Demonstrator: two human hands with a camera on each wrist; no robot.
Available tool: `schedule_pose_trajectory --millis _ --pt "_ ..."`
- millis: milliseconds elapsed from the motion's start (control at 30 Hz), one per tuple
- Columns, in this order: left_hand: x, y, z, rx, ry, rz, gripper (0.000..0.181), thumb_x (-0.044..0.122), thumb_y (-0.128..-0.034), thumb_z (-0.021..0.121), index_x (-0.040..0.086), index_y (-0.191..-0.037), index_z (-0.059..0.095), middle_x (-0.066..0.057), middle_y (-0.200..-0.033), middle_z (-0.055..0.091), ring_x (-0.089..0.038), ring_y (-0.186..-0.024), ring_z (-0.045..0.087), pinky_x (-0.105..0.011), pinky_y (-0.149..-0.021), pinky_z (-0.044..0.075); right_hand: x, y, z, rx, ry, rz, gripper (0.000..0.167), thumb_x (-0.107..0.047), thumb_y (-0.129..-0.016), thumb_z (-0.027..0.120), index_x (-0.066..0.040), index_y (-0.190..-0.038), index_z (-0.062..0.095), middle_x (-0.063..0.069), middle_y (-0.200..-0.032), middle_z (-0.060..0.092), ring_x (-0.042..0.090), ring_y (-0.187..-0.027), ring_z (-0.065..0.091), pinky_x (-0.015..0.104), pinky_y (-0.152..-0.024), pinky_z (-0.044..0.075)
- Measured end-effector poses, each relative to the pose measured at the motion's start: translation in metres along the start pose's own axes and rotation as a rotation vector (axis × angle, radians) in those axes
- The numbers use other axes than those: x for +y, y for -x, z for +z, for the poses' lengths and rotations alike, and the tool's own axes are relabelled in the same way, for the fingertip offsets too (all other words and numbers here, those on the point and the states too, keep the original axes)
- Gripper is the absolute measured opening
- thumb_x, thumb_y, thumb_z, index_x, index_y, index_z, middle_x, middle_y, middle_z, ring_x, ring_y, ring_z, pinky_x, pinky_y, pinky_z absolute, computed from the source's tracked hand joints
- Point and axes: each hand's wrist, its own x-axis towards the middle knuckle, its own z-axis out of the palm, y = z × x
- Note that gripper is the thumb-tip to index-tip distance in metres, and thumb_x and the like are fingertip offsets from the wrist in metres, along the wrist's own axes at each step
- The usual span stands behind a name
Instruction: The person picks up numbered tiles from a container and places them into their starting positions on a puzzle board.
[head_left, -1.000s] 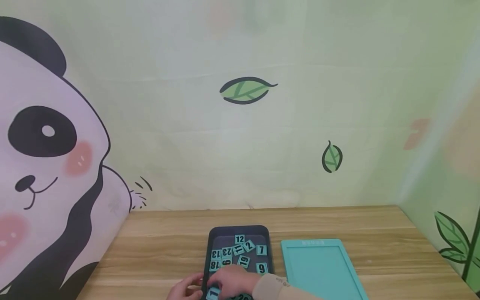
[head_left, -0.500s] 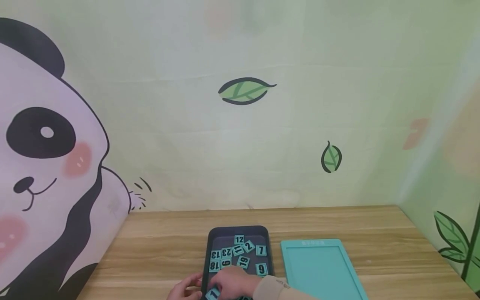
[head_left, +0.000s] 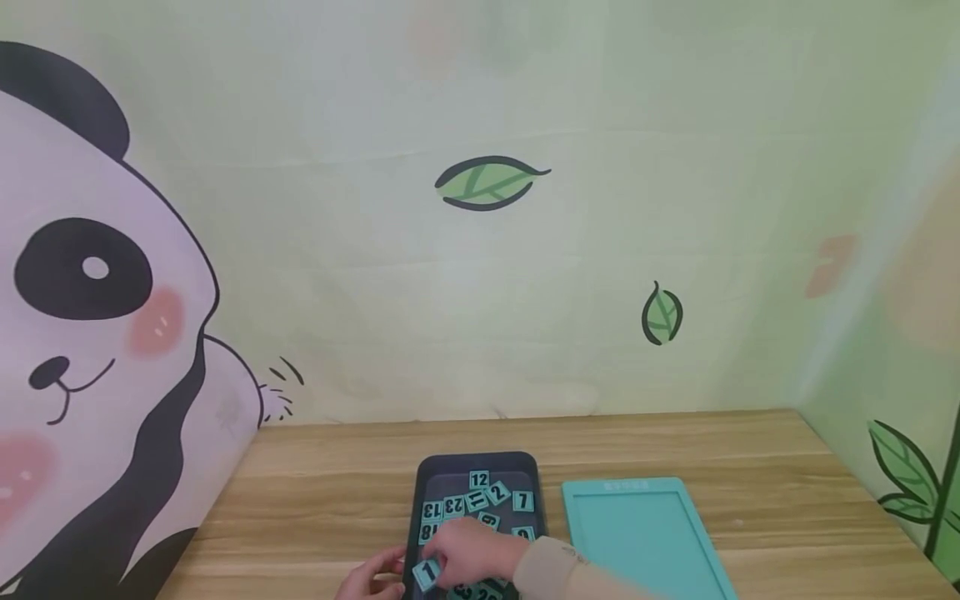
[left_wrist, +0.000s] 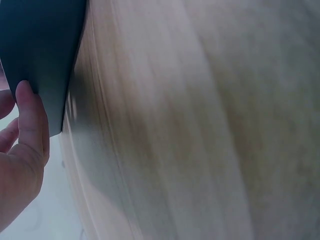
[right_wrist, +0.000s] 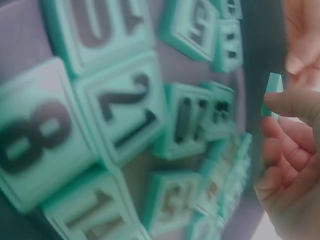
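My right hand (head_left: 474, 552) pinches the number 1 tile (head_left: 427, 574) between thumb and fingers, above the near left part of the dark tray (head_left: 422, 483). In the right wrist view that tile (right_wrist: 273, 89) shows edge-on at the fingertips of the hand (right_wrist: 295, 145). Turquoise number tiles lie scattered in the tray, among them 21 (right_wrist: 122, 107), 8 (right_wrist: 42, 132) and 12 (head_left: 479, 479). My left hand (head_left: 372, 575) touches the tray's left side. In the left wrist view, fingers of this hand (left_wrist: 25, 145) rest against the dark tray wall (left_wrist: 45, 55).
A turquoise frame board (head_left: 637, 542) lies on the wooden table (head_left: 337, 475) to the right of the tray, partly behind the right sleeve (head_left: 570, 575). Behind the table stands a backdrop with a panda (head_left: 97, 250) and leaves.
My right hand has lifted slightly with the number 1 tile, and its face shows more clearly. More tiles are visible below the hand. The left hand stays at the tray's side.
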Motion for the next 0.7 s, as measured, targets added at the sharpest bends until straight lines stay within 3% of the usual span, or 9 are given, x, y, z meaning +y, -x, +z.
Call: schedule_pose_trajectory --millis 167,300,533,700 --pt "-0.002 0.0 0.001 0.009 -0.038 0.094 0.056 0.006 -0.0776 0.051 -0.014 -0.126 0.032 -0.018 -0.103 0.052 -0.027 -0.093 0.058 -0.039 -0.074 0.049 0.004 0.009 -0.023 0.06 -0.035 0.012 0.035 -0.014 -0.077 0.062 -0.013 -0.112 0.061 -0.011 -0.054 0.05 -0.001 -0.047 0.044 0.012 -0.052 0.04" --pt "-0.004 -0.001 0.001 0.001 -0.047 0.118 0.057 0.005 -0.0772 0.051 -0.016 -0.126 0.03 -0.02 -0.103 0.051 -0.029 -0.093 0.058 -0.039 -0.073 0.049 0.011 0.02 -0.038 0.094 -0.077 0.047 0.037 -0.015 -0.077 0.062 -0.011 -0.113 0.06 -0.011 -0.06 0.054 -0.002 -0.051 0.047 0.013 -0.056 0.041" --pt "-0.007 -0.005 -0.002 -0.02 -0.026 0.07 0.057 0.01 -0.0785 0.054 -0.01 -0.128 0.034 -0.019 -0.106 0.051 -0.023 -0.09 0.058 -0.038 -0.074 0.049 0.029 0.043 -0.053 0.172 -0.08 0.108 0.035 -0.016 -0.076 0.063 -0.01 -0.11 0.061 -0.009 -0.073 0.061 -0.002 -0.057 0.049 0.014 -0.058 0.042" --pt "-0.006 -0.007 -0.002 -0.03 -0.017 0.056 0.058 0.011 -0.0782 0.055 -0.009 -0.128 0.034 -0.017 -0.106 0.051 -0.021 -0.09 0.058 -0.037 -0.073 0.049 0.046 0.062 -0.058 0.254 -0.236 0.123 0.034 -0.01 -0.075 0.063 -0.005 -0.108 0.06 -0.004 -0.069 0.057 0.002 -0.055 0.047 0.017 -0.056 0.042"
